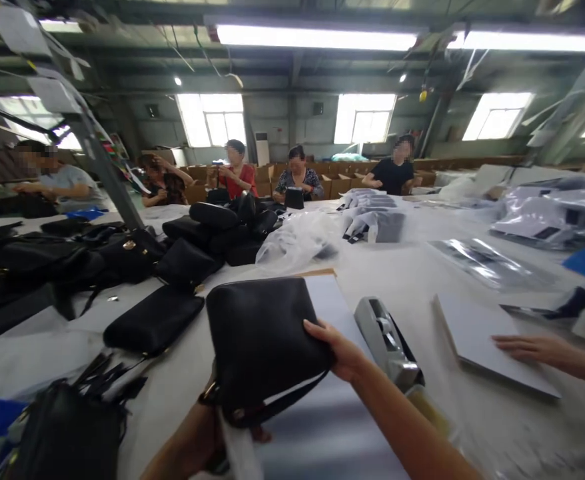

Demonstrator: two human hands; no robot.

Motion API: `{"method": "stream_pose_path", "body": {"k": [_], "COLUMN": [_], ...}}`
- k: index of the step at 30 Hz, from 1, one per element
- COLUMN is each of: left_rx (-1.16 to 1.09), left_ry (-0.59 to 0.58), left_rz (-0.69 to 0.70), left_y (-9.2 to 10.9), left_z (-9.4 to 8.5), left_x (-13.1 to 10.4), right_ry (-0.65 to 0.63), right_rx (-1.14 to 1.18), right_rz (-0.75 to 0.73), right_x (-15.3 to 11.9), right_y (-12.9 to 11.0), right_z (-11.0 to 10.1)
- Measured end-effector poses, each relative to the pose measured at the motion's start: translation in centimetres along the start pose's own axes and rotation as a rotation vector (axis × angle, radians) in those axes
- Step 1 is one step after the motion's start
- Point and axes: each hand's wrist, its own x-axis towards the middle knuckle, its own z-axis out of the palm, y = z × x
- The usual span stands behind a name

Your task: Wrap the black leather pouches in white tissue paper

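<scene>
Boxy black leather-look bag (267,333) fills mid-view; our right hand (341,350) clasps its three-o'clock edge. Our left hand (211,421) reaches behind seven o'clock, its grip too hidden to tell. The bag seems light, smooth, soft-sided, best held by opposite edges.

Black bag, tilted, strap dangling (267,340)

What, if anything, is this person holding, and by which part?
A black bag: the right hand grips its right edge; the left hand is at its lower left, its grip mostly hidden.
</scene>
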Motion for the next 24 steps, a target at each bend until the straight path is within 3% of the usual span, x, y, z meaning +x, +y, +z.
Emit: {"method": "stream_pose_path", "body": {"k": [2, 5, 8, 12, 15, 19, 22, 24], "left_rx": [-0.103, 0.157, 0.681, 1.381, 1.693, 1.776, 1.668, 1.602], "left_ry": [-0.133, -0.149, 0.026, 0.334, 0.454, 0.383, 0.400, 0.449], "left_rz": [-0.084, -0.072, -0.017, 0.129, 0.099, 0.066, 0.263, 0.447], "left_y": [-1.6, -1.7, 0.1, 2.3, 2.4, 1.5, 1.6, 1.9], "left_z": [1.4, 1.9, 1.5, 1.3, 1.1, 0.7, 1.4, 2.8], "left_x": [-0.9, -2.1, -2.2, -0.6, 0.7, 1.9, 3.2, 4.6], "right_ry": [0.072, 0.178, 0.235, 0.250, 0.292, 0.394, 0.414, 0.412], "right_rx": [-0.013, -0.040, -0.073, -0.113, -0.193, -0.393, -0.454, -0.432], "right_rz": [0.030, 0.069, 0.076, 0.062, -0.002, -0.101, -0.107, -0.141], "right_x": [-1.3, -2.8, -3.6, -3.4, -2.8, -2.2, -2.3, -2.6], "right_y": [-0.2, 0.1, 0.8, 1.8, 2.8, 4.3, 5.1, 5.5], "right_z": [-1.9, -4.8, -6.7, -8.0, -9.0, -10.5, -10.9, -10.7]}}
